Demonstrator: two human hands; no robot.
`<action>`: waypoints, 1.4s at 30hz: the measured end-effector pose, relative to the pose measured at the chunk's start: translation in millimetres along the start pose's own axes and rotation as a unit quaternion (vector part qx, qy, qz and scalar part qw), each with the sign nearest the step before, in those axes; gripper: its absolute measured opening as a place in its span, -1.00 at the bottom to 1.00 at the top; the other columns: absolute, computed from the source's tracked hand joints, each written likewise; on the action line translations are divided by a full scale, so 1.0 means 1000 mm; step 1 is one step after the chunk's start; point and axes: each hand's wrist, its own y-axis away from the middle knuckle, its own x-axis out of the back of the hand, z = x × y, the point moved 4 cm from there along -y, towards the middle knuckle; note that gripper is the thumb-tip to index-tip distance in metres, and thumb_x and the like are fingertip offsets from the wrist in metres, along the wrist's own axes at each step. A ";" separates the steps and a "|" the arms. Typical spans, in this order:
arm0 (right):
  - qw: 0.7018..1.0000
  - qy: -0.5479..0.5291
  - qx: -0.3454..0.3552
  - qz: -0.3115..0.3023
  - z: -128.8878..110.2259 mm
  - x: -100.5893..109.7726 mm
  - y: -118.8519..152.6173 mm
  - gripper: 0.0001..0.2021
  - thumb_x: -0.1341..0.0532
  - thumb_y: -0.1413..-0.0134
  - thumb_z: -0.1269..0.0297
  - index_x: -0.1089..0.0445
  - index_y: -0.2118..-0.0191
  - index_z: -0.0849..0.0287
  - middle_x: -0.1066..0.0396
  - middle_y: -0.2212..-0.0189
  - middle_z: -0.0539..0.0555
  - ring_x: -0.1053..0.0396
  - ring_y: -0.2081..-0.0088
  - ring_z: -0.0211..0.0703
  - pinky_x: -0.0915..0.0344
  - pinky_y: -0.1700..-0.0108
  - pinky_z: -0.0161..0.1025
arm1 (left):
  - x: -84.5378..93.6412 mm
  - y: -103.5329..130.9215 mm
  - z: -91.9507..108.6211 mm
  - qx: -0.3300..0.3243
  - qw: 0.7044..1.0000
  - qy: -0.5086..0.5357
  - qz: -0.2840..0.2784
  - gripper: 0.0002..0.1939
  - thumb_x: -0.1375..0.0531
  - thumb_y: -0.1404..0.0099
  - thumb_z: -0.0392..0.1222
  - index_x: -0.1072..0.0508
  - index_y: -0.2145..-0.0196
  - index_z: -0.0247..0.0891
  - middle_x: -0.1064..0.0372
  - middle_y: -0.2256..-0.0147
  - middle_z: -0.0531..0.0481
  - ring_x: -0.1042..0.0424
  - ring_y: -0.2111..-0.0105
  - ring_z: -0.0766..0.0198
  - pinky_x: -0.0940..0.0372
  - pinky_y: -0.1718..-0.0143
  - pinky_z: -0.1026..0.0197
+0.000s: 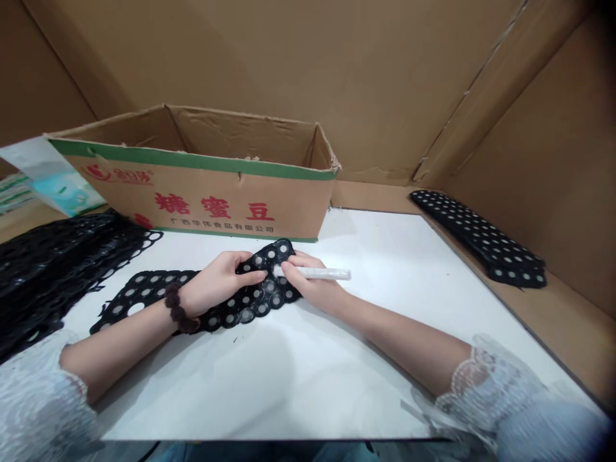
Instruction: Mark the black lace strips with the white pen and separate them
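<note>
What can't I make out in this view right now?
All in the head view:
- Bottom of the cardboard box: hidden by its front wall.
- Far left of the black pile: cut off by the left edge.
- Part of the black strip: covered by the left hand.
- Tip of the white stick in the right hand: too blurred.

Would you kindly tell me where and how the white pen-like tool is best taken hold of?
I'd grip the white tool around its slender body, near the end at the black dotted sheet, coming from the right as the right hand does: its other end sticks out freely there, while the left hand occupies the opposite side.
</note>
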 end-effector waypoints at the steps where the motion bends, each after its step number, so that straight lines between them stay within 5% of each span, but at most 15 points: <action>1: 1.000 0.013 0.006 -0.001 0.000 -0.002 0.000 -0.65 0.02 -0.11 0.20 0.03 0.64 0.19 -0.03 0.56 -0.06 -0.08 0.48 -0.33 -0.04 0.43 -0.32 | -0.001 0.001 0.000 0.004 1.000 0.007 0.001 -0.69 -0.12 -0.10 0.03 -0.34 0.40 -0.32 -0.36 0.40 0.01 -0.33 0.38 0.19 -0.21 0.40 0.24; 10: 0.984 0.167 0.057 -0.008 -0.002 -0.016 0.000 -0.76 0.07 -0.16 0.24 -0.06 0.51 0.16 -0.07 0.47 -0.02 -0.11 0.41 -0.28 -0.10 0.36 -0.29 | -0.007 0.008 0.003 0.009 1.000 0.013 0.020 -0.75 -0.08 -0.16 -0.04 -0.34 0.35 -0.29 -0.37 0.35 0.00 -0.35 0.33 0.17 -0.25 0.34 0.21; 17: 0.991 0.121 0.052 0.029 -0.007 -0.011 0.001 -0.75 0.09 -0.17 0.27 -0.01 0.53 0.16 -0.06 0.50 -0.03 -0.12 0.42 -0.28 -0.10 0.35 -0.29 | -0.009 0.010 0.005 0.049 0.984 0.153 -0.072 -0.65 -0.15 -0.10 0.01 -0.34 0.22 -0.26 -0.38 0.30 -0.03 -0.37 0.28 0.13 -0.31 0.29 0.14; 26: 0.996 0.083 0.024 0.036 -0.003 -0.009 -0.003 -0.74 0.06 -0.13 0.28 0.01 0.56 0.16 -0.06 0.51 -0.04 -0.12 0.41 -0.28 -0.08 0.34 -0.29 | -0.005 0.008 0.005 0.065 0.974 0.164 -0.141 -0.71 -0.15 -0.12 -0.02 -0.36 0.21 -0.16 -0.38 0.20 0.01 -0.35 0.18 0.17 -0.27 0.16 0.19; 34: 0.997 0.045 0.003 0.056 -0.005 -0.005 -0.001 -0.69 0.03 -0.10 0.26 0.03 0.63 0.17 -0.05 0.57 -0.05 -0.10 0.46 -0.30 -0.04 0.40 -0.31 | -0.007 0.001 0.003 0.032 0.997 0.057 -0.044 -0.68 -0.09 -0.13 0.02 -0.37 0.26 -0.26 -0.40 0.26 0.00 -0.35 0.21 0.12 -0.25 0.18 0.16; 42: 0.989 -0.095 -0.090 -0.064 0.012 0.004 -0.006 -0.64 0.01 -0.05 0.17 -0.09 0.69 0.19 -0.02 0.72 -0.09 -0.01 0.61 -0.34 0.07 0.56 -0.34 | -0.002 0.000 0.002 0.003 1.000 0.012 -0.018 -0.68 -0.04 -0.16 0.01 -0.38 0.25 -0.25 -0.40 0.25 0.00 -0.32 0.17 0.11 -0.19 0.09 0.15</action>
